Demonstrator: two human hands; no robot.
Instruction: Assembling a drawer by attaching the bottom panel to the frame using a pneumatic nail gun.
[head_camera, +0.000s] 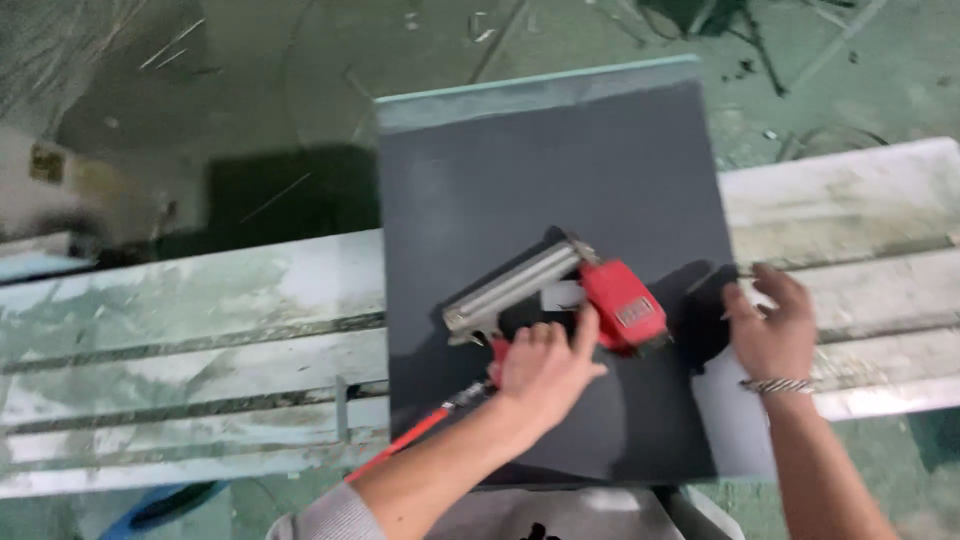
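Left hand (545, 368) is wrapped around the grip of a red nail gun (560, 295), index finger stretched up along the red body — the tool lies on its side on a dark grey panel (560, 170), silver magazine pointing toward 10 o'clock. An orange-red air hose (415, 440) trails off the handle toward 7 o'clock. Right hand (770, 325) (braided metal bracelet (778, 385) on the wrist) sits at 3 o'clock from the gun, fingers loosely spread and resting on the panel's right edge, holding nothing. The panel lies across a worn, pale workbench (180, 330), with green concrete floor (250, 60) beyond at 12 o'clock.
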